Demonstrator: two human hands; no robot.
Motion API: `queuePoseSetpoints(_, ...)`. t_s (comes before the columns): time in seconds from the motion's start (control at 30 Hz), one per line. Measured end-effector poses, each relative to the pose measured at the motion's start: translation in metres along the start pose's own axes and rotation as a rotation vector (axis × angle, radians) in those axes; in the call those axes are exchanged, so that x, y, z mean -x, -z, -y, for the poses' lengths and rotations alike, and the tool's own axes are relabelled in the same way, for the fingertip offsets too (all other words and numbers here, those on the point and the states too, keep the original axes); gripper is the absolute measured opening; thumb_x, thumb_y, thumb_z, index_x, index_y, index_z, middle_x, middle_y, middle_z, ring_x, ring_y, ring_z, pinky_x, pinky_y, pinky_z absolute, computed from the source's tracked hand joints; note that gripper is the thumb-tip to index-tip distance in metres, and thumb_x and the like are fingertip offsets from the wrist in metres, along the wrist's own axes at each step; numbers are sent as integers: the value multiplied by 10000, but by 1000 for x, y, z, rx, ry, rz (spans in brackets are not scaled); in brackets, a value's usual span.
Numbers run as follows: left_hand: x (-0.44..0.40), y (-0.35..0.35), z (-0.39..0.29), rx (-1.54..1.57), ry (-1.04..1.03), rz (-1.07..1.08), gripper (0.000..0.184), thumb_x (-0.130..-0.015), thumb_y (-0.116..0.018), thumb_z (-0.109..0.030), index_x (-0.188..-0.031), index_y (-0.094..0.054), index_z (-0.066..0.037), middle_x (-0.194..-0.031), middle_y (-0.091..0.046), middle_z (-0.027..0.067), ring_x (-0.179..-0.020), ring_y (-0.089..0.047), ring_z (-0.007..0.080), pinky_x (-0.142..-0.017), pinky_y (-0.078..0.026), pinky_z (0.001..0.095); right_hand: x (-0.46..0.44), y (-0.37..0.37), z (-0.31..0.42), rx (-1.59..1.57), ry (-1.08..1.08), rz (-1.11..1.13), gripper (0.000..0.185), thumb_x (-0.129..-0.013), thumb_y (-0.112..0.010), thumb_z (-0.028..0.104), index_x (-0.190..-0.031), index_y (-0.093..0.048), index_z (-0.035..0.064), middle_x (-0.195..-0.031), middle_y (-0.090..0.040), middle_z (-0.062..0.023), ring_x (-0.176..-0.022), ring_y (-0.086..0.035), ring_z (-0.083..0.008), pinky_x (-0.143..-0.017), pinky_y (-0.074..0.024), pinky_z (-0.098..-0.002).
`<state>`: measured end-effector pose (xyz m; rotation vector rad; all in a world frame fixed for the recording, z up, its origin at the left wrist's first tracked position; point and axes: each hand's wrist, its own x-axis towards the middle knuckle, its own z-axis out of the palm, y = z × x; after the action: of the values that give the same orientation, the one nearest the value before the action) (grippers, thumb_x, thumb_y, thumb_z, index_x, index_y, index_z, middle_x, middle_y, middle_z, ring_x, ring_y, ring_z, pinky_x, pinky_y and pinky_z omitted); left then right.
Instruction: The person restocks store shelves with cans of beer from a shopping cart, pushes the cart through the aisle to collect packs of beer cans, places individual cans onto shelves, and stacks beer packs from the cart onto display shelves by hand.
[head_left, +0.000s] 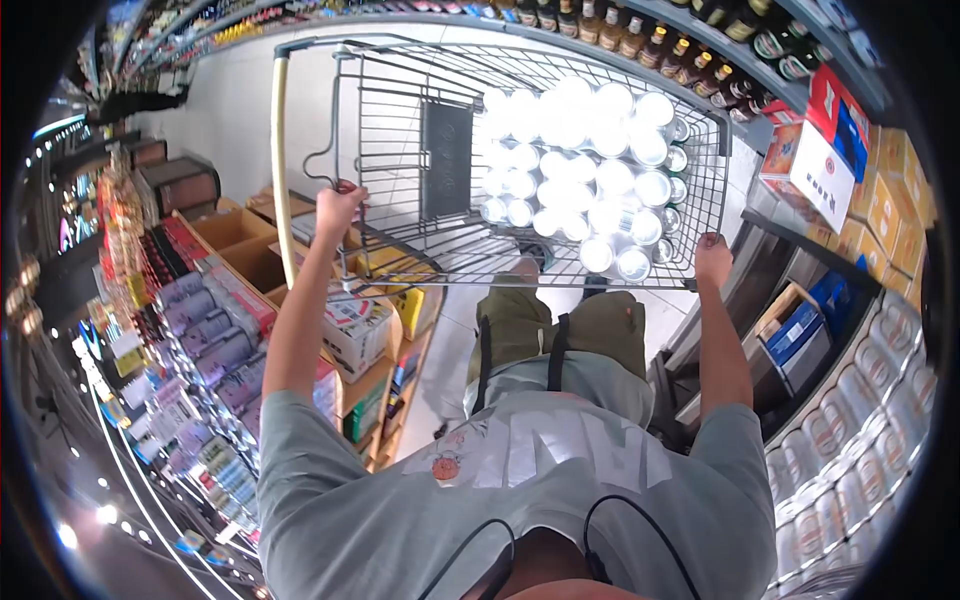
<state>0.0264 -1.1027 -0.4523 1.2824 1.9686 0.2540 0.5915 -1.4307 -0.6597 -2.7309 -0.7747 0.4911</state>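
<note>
A metal shopping cart (pixel 400 75) stands sideways before my body, its pale yellow handle bar (pixel 281 150) on the left. Many shiny cans (pixel 630 210) fill its right half, several washed out by glare. A dark plastic panel (pixel 446 158) sits in the basket left of them. My left hand (pixel 341 208) is closed around the wire frame at the handle end. At the opposite end, my right hand (pixel 713 258) is closed on the near corner of the basket rim. Both hands' fingers are partly hidden.
Shelves with bottles (pixel 610 30) run along the far side. At right are cartons (pixel 820 150) and rows of cans (pixel 835 430). A display of packaged goods (pixel 215 330) and open boxes (pixel 235 240) borders the left. Tiled floor (pixel 225 110) shows beyond the handle.
</note>
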Motion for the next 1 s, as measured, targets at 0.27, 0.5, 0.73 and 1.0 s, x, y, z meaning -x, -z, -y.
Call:
queuePoseSetpoints(0.27, 5, -57, -42, 8, -145, 73, 97, -741, -688, -47, -711, -632, 26, -636, -644, 100, -573, -672, 169, -467, -511, 279, -6, 25, -61, -35, -221, 35, 299, -840, -565, 339, -1015, -666, 119, -933, -704, -139, -919, -668, -356, -805, -526, -477)
queuePoseSetpoints(0.5, 12, -102, -88, -66, -157, 120, 162, -724, -713, -35, -745, -557, 4, -672, -627, 99, -583, -667, 190, -474, -543, 296, 8, 71, -36, -247, -187, -172, 564, -805, -666, 310, -1271, -502, 36, -1270, -531, -203, -1181, -507, -389, -994, -420, -471)
queuePoseSetpoints(0.73, 22, -134, -123, -129, -244, 155, 180, -726, -714, -44, -816, -581, 37, -693, -639, 114, -581, -664, 198, -491, -555, 298, 75, 88, 89, -217, -181, -86, 1056, -642, -815, 454, -1479, -228, 190, -1504, -208, -195, -1347, -273, -439, -998, -324, -607)
queuePoseSetpoints(1.0, 14, -155, -140, -141, -298, 194, 140, -763, -677, -89, -782, -641, 45, -691, -665, 117, -573, -671, 183, -483, -537, 287, 39, 132, 109, 95, -378, 214, 1293, -592, -853, 459, -1533, 13, 272, -1568, -26, -143, -1303, -317, -487, -930, -342, -712)
